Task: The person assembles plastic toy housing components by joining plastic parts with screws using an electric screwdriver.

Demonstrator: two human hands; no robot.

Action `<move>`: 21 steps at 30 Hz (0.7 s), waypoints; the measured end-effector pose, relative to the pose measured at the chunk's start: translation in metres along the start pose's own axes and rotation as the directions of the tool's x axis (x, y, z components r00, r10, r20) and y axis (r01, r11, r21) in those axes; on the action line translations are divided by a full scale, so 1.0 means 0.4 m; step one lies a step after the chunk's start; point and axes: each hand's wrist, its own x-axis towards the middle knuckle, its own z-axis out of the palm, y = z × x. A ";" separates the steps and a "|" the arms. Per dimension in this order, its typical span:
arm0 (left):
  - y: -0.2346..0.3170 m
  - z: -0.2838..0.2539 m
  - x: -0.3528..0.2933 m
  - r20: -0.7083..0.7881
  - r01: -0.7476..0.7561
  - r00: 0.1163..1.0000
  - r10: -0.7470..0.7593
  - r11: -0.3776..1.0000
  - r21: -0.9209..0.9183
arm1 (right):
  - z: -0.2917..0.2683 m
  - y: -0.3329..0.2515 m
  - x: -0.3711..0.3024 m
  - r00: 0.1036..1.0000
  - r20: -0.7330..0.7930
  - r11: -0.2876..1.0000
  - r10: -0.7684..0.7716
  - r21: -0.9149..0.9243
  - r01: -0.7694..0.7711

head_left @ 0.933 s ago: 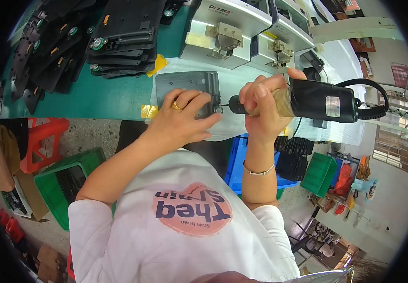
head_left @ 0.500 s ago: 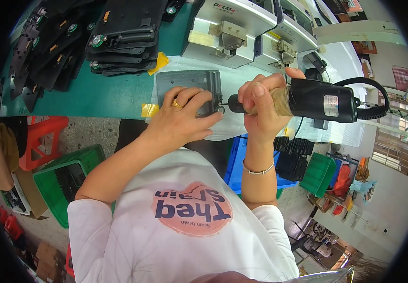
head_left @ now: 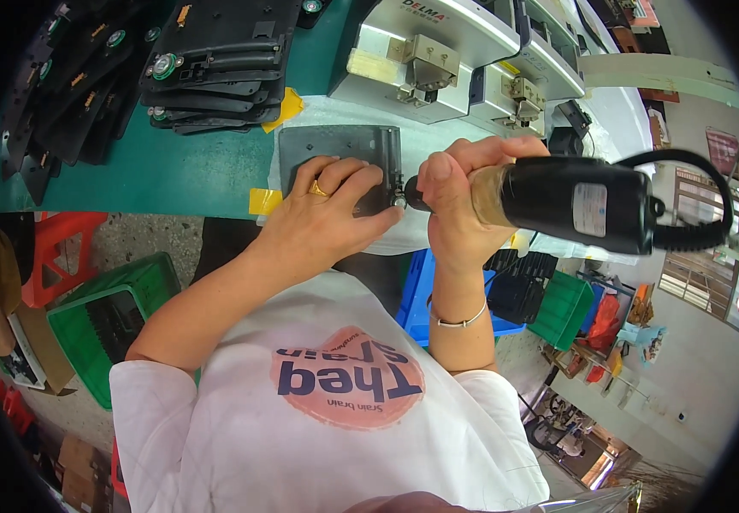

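Note:
A flat dark plastic panel [head_left: 342, 142] lies on white sheeting near the bench's front edge. My left hand [head_left: 322, 215] rests on it with fingers spread, a ring on one of them. My right hand [head_left: 465, 192] is wrapped round a black corded electric screwdriver [head_left: 570, 205], held nearly level above the bench. The tool's nose points left at the panel's right edge, close to my left thumb and a small round metallic part [head_left: 400, 202]. My right fingers hide the nose in part, and whether the bit touches the panel I cannot tell.
Stacked black panels [head_left: 228, 43] with round green-rimmed parts stand at the back left, beside more leaning panels [head_left: 74, 103]. Silver-white machines [head_left: 412, 64] line the back. Yellow tape [head_left: 264, 202] marks the bench. Below are a green crate [head_left: 151, 286], a blue crate [head_left: 415, 291] and a red stool [head_left: 57, 256].
My right hand and the screwdriver have come left and slightly down, the tool's rear end swinging nearer me. My left hand stays on the panel. The whole view has shifted slightly.

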 end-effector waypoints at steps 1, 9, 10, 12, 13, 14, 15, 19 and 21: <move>-0.003 0.002 0.002 0.000 0.002 1.000 -0.002 1.000 -0.005 | -0.005 0.007 -0.002 1.000 -0.002 1.000 -0.017 -0.004 0.017; -0.003 -0.005 0.006 -0.001 -0.019 1.000 0.019 0.999 -0.045 | 0.003 0.013 -0.024 0.994 -0.106 0.995 -0.029 0.090 0.039; -0.003 -0.006 0.007 -0.010 -0.029 1.000 0.028 0.999 -0.032 | -0.003 0.015 -0.021 0.993 -0.107 0.994 -0.046 0.094 0.056; -0.002 -0.006 0.005 0.015 -0.023 1.000 0.024 0.999 -0.027 | -0.014 0.011 -0.011 1.000 -0.025 0.998 0.019 0.060 -0.018; -0.006 -0.003 0.002 0.033 -0.035 0.999 0.035 0.999 -0.007 | -0.019 -0.003 0.002 0.995 -0.031 0.985 0.096 0.149 -0.090; -0.006 -0.003 0.001 0.025 -0.038 0.999 0.038 0.999 0.003 | -0.014 -0.018 0.021 0.979 -0.127 0.955 0.160 0.270 -0.122; -0.003 -0.002 0.000 0.034 -0.030 0.999 0.030 1.000 -0.004 | -0.015 -0.021 0.043 0.982 -0.180 0.932 0.066 0.363 0.004; 0.002 -0.005 0.003 0.022 -0.023 0.999 0.023 1.000 -0.013 | -0.005 -0.042 0.146 0.916 -0.357 0.880 -0.180 0.358 0.313; -0.001 -0.003 0.000 0.020 -0.018 1.000 0.018 1.000 -0.015 | 0.011 -0.037 0.179 0.918 -0.342 0.881 -0.202 0.346 0.323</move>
